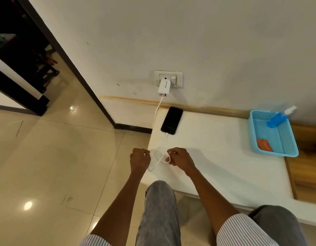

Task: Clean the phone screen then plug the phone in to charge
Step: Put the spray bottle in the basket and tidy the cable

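Observation:
A black phone (pixel 172 120) lies face up at the far left corner of the white table (pixel 215 157), its screen dark. A white cable (pixel 158 110) runs from the white charger (pixel 164 87) in the wall socket (pixel 168 79) down to the table and into the phone's near end. The slack cable loops on the table between my hands. My right hand (pixel 180 158) pinches a loop of the cable. My left hand (pixel 140 158) is curled at the table's left edge and seems to grip the cable too.
A blue plastic basket (pixel 287 151) stands at the table's far right, holding a blue spray bottle (pixel 278 118) and an orange cloth (pixel 264 145). Tiled floor lies to the left, with a dark door frame (pixel 68 59). My knees are below the table edge.

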